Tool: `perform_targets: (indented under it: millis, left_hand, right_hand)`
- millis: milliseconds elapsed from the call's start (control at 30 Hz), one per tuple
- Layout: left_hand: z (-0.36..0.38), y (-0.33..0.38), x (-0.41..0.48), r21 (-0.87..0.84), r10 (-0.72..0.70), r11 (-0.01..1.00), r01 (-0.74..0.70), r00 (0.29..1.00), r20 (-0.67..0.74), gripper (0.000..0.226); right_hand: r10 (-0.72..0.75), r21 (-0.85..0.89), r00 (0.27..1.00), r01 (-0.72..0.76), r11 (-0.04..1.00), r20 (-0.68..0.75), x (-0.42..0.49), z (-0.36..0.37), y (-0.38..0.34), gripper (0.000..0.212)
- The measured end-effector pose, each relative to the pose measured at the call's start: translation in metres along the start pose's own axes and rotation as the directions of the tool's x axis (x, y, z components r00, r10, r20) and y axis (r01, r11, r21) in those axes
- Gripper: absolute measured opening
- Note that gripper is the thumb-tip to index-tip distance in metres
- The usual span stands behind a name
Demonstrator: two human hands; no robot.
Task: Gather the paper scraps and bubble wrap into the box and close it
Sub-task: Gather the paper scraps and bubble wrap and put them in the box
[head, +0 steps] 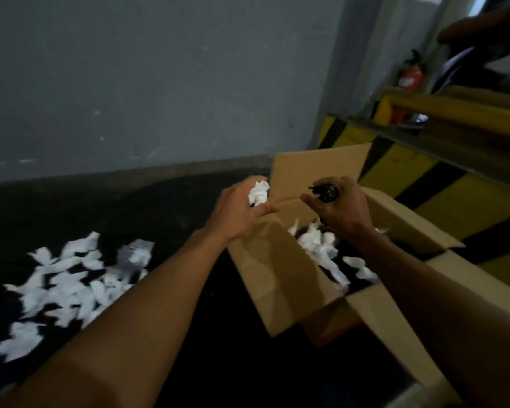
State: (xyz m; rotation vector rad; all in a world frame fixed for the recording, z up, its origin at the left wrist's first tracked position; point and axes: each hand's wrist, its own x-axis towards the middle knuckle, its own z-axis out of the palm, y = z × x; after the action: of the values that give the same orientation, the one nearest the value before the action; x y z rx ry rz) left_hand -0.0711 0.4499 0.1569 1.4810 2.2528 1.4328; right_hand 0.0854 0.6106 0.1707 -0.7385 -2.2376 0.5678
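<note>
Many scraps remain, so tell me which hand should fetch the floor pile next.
Probably left: the left hand is nearer the pile; the right hand is over the box, farther away.

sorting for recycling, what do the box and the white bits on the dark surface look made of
Box: brown cardboard, matte, with folded flaps creased at the hinges. White scraps: likely thin paper, matte, crumpled with torn edges, though motion blur leaves it open.
</note>
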Motion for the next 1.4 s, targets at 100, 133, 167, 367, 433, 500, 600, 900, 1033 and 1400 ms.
perform_targets:
  millis: [100, 133, 167, 367, 433, 500, 600, 900, 1033, 1400]
  left_hand:
    - [0.065, 0.022, 0.017, 0.017, -0.044, 0.999, 0.043, 0.997, 0.059, 0.068]
    - [0.083, 0.026, 0.022, 0.043, -0.058, 0.998, 0.055, 0.995, 0.075, 0.068]
    - [0.099, 0.028, 0.026, 0.070, -0.075, 0.995, 0.069, 0.993, 0.089, 0.068]
    - [0.159, 0.039, 0.034, 0.251, -0.313, 0.937, 0.244, 0.903, 0.292, 0.079]
    - [0.166, 0.039, 0.038, 0.285, -0.339, 0.926, 0.248, 0.879, 0.335, 0.064]
    - [0.169, 0.037, 0.044, 0.280, -0.332, 0.928, 0.245, 0.886, 0.325, 0.056]
    - [0.168, 0.037, 0.048, 0.285, -0.315, 0.930, 0.231, 0.901, 0.298, 0.071]
    - [0.149, 0.047, 0.045, 0.298, -0.165, 0.940, 0.165, 0.986, -0.025, 0.045]
    - [0.115, 0.041, 0.027, 0.352, -0.159, 0.917, 0.187, 0.982, -0.107, 0.040]
    - [-0.050, 0.004, -0.118, 0.399, -0.286, 0.806, 0.437, 0.878, -0.384, 0.043]
  right_hand:
    - [0.073, -0.050, 0.997, -0.072, 0.996, 0.015, 0.004, -0.027, 0.061, 0.034]
    - [0.103, -0.034, 0.994, -0.102, 0.994, 0.018, 0.004, -0.034, 0.078, 0.035]
    - [0.124, -0.016, 0.992, -0.124, 0.992, 0.021, 0.004, -0.040, 0.090, 0.037]
    - [0.364, -0.126, 0.901, -0.343, 0.931, 0.237, -0.004, -0.040, 0.147, 0.066]
    - [0.360, -0.136, 0.886, -0.334, 0.933, 0.291, -0.003, -0.037, 0.157, 0.050]
    - [0.301, -0.084, 0.908, -0.289, 0.954, 0.292, -0.001, -0.038, 0.162, 0.038]
    - [0.320, -0.059, 0.919, -0.315, 0.947, 0.228, 0.002, -0.043, 0.163, 0.048]
    - [0.222, -0.210, 0.968, -0.194, 0.958, 0.120, 0.011, -0.044, 0.154, 0.022]
    - [0.225, -0.228, 0.968, -0.196, 0.954, 0.107, 0.010, -0.037, 0.119, 0.032]
    - [-0.098, 0.091, 0.978, 0.083, 0.992, 0.181, -0.041, 0.054, -0.072, 0.025]
